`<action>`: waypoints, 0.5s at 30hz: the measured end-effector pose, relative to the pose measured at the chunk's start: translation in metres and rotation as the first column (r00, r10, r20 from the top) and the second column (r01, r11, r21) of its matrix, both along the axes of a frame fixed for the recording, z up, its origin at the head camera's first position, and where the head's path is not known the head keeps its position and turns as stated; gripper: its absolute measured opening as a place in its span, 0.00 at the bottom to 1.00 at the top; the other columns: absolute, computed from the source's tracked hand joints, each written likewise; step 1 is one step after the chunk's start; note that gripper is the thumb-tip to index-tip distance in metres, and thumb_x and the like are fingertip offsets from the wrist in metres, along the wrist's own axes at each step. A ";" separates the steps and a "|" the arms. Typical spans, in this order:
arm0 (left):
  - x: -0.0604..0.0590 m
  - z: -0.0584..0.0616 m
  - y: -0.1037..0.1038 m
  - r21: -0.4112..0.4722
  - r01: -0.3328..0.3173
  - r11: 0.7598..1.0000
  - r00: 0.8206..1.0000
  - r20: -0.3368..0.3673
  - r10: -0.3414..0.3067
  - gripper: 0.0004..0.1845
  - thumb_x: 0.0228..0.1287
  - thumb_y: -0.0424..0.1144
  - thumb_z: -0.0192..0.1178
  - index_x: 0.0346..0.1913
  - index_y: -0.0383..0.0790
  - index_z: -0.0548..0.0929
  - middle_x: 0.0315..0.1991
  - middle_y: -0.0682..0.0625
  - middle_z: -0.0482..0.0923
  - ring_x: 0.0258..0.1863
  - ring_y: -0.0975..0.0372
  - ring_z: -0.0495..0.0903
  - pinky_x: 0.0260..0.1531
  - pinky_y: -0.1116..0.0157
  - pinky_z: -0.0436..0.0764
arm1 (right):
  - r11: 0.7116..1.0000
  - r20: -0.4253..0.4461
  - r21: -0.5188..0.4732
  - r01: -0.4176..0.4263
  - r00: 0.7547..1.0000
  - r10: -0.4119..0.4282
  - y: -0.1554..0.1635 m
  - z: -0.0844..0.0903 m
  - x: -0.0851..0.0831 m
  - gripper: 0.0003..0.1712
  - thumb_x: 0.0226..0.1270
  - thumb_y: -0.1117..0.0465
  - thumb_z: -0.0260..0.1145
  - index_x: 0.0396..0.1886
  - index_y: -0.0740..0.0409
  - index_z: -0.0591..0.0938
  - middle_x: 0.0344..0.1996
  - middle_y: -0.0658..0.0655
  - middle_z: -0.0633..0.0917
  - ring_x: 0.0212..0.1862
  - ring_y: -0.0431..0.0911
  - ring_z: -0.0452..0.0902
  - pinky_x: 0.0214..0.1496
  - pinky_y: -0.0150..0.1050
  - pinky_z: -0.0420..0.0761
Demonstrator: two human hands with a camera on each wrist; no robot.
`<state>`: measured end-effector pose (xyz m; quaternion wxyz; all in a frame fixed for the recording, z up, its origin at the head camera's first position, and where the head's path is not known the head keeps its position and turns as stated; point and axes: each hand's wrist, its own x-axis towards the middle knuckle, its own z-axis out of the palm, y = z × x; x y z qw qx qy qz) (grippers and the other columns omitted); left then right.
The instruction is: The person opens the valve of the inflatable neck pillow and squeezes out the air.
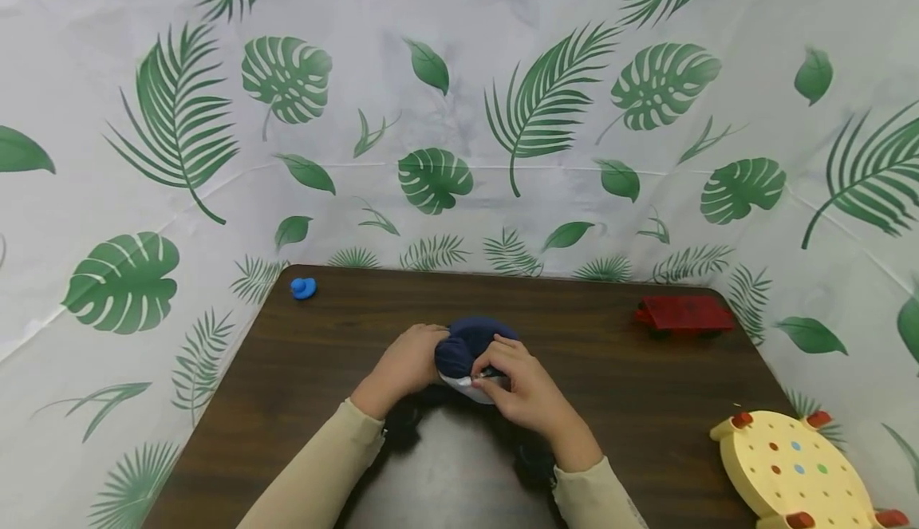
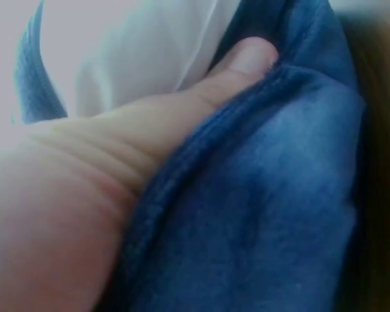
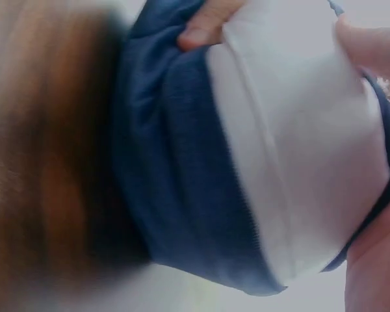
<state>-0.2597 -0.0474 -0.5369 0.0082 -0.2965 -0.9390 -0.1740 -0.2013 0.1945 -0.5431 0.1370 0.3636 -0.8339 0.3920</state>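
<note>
The person is working at the opening of a dark-blue, soft fabric pouch-like item with a white lining point(image 3: 312, 130); the dark-blue item point(image 1: 468, 345) is sitting mid-counter, between both hands. The left hand point(image 1: 412, 360) is gripping its left side, thumb hooking inside the rim; the other left fingers are mostly hiding. The right hand point(image 1: 527, 385) is pinching the near edge between thumb and fingers; whether it's holding a zip pull, can't tell. Step in hand is looking like rim handling, opening or closing unclear; next move is probably calling for a steady left hold and a fine right pinch along the edge. The dark wood-grain counter point(image 1: 589, 353) is also carrying a small blue plastic toy point(image 1: 303, 288) far left, a red boxy toy point(image 1: 685, 313) far right and a yellow round spotted board with red-tipped legs point(image 1: 804, 469) near right. A white sheet with green leaf prints point(image 1: 467, 26) is hanging behind.
</note>
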 end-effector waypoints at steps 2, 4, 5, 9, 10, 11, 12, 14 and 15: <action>-0.004 -0.003 -0.001 0.029 0.004 1.000 1.000 0.004 -0.004 0.28 0.56 0.56 0.82 0.53 0.44 0.87 0.51 0.48 0.91 0.54 0.48 0.89 0.61 0.50 0.84 | 1.000 -0.016 -0.013 0.003 1.000 -0.003 -0.002 -0.003 0.000 0.12 0.71 0.61 0.78 0.44 0.41 0.83 0.42 0.41 0.85 0.51 0.40 0.85 0.82 0.65 0.65; -0.006 -0.006 -0.001 0.070 -0.031 0.997 0.999 0.023 0.030 0.28 0.54 0.55 0.84 0.50 0.46 0.83 0.44 0.49 0.90 0.45 0.50 0.88 0.52 0.51 0.86 | 1.000 -0.024 -0.028 0.005 1.000 -0.006 -0.003 -0.006 -0.002 0.12 0.72 0.61 0.78 0.45 0.42 0.84 0.41 0.41 0.84 0.50 0.39 0.83 0.82 0.65 0.63; -0.006 -0.008 -0.002 0.097 -0.052 0.994 0.998 0.035 0.048 0.29 0.52 0.54 0.85 0.50 0.46 0.81 0.42 0.49 0.89 0.42 0.50 0.88 0.49 0.51 0.86 | 0.999 -0.027 -0.036 0.006 1.000 -0.007 -0.004 -0.008 -0.003 0.12 0.71 0.61 0.78 0.45 0.42 0.84 0.41 0.41 0.83 0.49 0.38 0.82 0.82 0.65 0.62; -0.007 -0.011 -0.003 0.149 -0.091 0.985 0.994 0.075 0.081 0.45 0.55 0.55 0.84 0.73 0.47 0.75 0.51 0.43 0.92 0.46 0.46 0.89 0.52 0.47 0.86 | 0.998 -0.024 -0.058 0.006 1.000 -0.008 -0.006 -0.015 -0.006 0.14 0.68 0.59 0.81 0.45 0.39 0.85 0.41 0.39 0.83 0.49 0.37 0.81 0.83 0.65 0.59; -0.006 -0.012 -0.003 0.146 -0.086 0.985 0.994 0.080 0.075 0.50 0.57 0.56 0.83 0.80 0.49 0.71 0.57 0.42 0.91 0.50 0.45 0.89 0.57 0.46 0.85 | 0.998 -0.021 -0.063 0.005 1.000 -0.007 -0.006 -0.016 -0.006 0.14 0.68 0.58 0.82 0.45 0.38 0.86 0.41 0.39 0.83 0.49 0.37 0.81 0.83 0.65 0.59; -0.006 -0.012 -0.004 0.139 -0.074 0.988 0.995 0.077 0.063 0.53 0.59 0.56 0.82 0.84 0.51 0.67 0.62 0.42 0.89 0.54 0.45 0.89 0.61 0.44 0.84 | 0.997 -0.016 -0.071 0.003 1.000 -0.005 -0.006 -0.017 -0.007 0.14 0.67 0.58 0.82 0.44 0.37 0.86 0.40 0.39 0.84 0.49 0.37 0.81 0.84 0.64 0.59; -0.006 -0.012 -0.004 0.127 -0.060 0.990 0.996 0.074 0.051 0.53 0.62 0.57 0.80 0.87 0.53 0.64 0.65 0.43 0.88 0.57 0.45 0.88 0.64 0.44 0.83 | 0.997 -0.009 -0.083 0.001 1.000 -0.002 -0.006 -0.018 -0.007 0.14 0.66 0.57 0.83 0.44 0.37 0.87 0.40 0.38 0.84 0.49 0.36 0.81 0.84 0.64 0.59; -0.005 -0.011 -0.004 0.097 -0.033 0.995 0.998 0.062 0.027 0.51 0.65 0.58 0.77 0.87 0.56 0.64 0.69 0.46 0.85 0.61 0.48 0.88 0.68 0.43 0.80 | 0.993 0.013 -0.120 -0.006 1.000 0.008 -0.005 -0.019 -0.008 0.14 0.64 0.57 0.84 0.43 0.36 0.88 0.39 0.39 0.86 0.48 0.37 0.82 0.84 0.62 0.59; -0.005 -0.011 -0.004 0.085 -0.018 0.996 0.999 0.048 0.014 0.48 0.67 0.57 0.76 0.86 0.55 0.66 0.69 0.47 0.86 0.61 0.49 0.88 0.69 0.43 0.79 | 0.990 0.024 -0.143 -0.010 1.000 0.013 -0.005 -0.019 -0.008 0.14 0.63 0.58 0.84 0.42 0.37 0.89 0.39 0.39 0.87 0.48 0.37 0.83 0.85 0.61 0.59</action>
